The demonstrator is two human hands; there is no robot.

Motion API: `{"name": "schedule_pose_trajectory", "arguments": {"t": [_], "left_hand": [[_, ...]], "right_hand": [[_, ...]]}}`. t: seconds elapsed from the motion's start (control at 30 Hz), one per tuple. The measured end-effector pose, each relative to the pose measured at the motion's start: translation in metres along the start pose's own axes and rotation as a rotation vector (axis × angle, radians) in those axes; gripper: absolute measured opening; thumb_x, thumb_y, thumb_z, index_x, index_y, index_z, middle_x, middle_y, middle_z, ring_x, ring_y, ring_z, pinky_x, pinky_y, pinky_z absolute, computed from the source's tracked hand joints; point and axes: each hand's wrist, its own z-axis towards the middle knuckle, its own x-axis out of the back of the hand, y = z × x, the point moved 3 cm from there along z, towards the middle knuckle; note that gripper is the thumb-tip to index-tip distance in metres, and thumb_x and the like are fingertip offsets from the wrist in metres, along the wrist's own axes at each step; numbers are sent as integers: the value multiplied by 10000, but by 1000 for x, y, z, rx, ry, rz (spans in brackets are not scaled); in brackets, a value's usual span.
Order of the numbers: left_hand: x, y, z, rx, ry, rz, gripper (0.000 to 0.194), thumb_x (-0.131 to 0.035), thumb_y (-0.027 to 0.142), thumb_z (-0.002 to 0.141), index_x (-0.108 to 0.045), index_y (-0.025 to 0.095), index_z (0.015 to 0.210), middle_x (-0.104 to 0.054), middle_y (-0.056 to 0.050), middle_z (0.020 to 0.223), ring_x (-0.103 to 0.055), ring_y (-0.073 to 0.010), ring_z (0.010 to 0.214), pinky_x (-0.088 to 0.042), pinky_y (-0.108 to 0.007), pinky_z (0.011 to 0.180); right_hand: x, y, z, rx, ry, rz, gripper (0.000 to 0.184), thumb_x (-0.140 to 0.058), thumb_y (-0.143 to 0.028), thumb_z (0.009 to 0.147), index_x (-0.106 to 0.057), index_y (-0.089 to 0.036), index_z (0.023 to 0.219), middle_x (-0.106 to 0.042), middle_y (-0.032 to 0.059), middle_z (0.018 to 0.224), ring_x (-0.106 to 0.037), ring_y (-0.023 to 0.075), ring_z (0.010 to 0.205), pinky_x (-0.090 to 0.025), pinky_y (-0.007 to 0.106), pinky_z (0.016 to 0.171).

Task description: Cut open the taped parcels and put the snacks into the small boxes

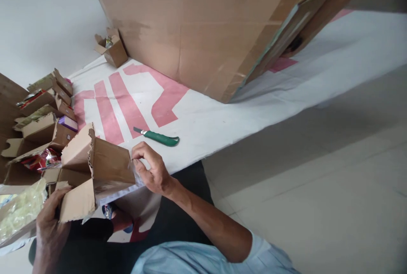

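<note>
A small brown cardboard box (112, 163) lies tipped on its side, its torn flaps spread open to the left. My left hand (52, 214) grips it by the flap end, the fingers partly hidden behind the cardboard. At the box's opposite end, my right hand (152, 168) has thumb and forefinger pinched together close to the corner. Something clear, like tape or film, shows by those fingertips; whether they hold it is unclear. Beyond the right hand, a green utility knife (160, 138) rests on the table cloth, blade out and pointing left.
Several opened small boxes (38, 127) crowd the left side, one with a red shiny packet (44, 159). A big carton (197, 28) stands across the back. Another small open box (116, 53) sits by the wall. The white and pink cloth's edge (235, 140) runs diagonally above the floor.
</note>
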Motion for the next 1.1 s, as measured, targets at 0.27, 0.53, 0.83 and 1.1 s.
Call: {"name": "schedule_pose_trajectory", "arguments": {"t": [0.27,0.53,0.83,1.1], "left_hand": [[-22,61,11,-265,-204,230,721,-703,194,820,-655,254,1537,-786,-133,1364,-725,-406,1303,-514,-538,1129],[10,124,35,69,-112,-454,413,-833,582,967,-846,244,1202,-835,-127,1203,-792,-308,1087,-624,-392,937],[-3,142,42,324,53,-1031,397,-901,552,917,-836,177,805,-750,-54,761,-654,-159,699,-539,-259,672],[3,120,29,415,-157,-1215,470,-896,620,901,-786,164,861,-755,-55,779,-688,-165,679,-587,-273,679]], "right_hand": [[9,-57,27,-285,-7,323,144,-672,-303,1039,-617,-242,921,-657,20,940,-608,133,691,-523,288,646],[-17,-100,62,-240,-307,-26,127,-642,-145,895,-645,-228,800,-679,-19,739,-614,125,657,-496,243,629],[-57,-100,49,-358,-503,-42,125,-676,-219,910,-666,-221,785,-694,-17,704,-627,127,639,-482,234,592],[-61,-80,54,-742,-668,214,433,-863,-601,904,-733,-191,859,-760,29,792,-663,122,612,-543,226,550]]}}
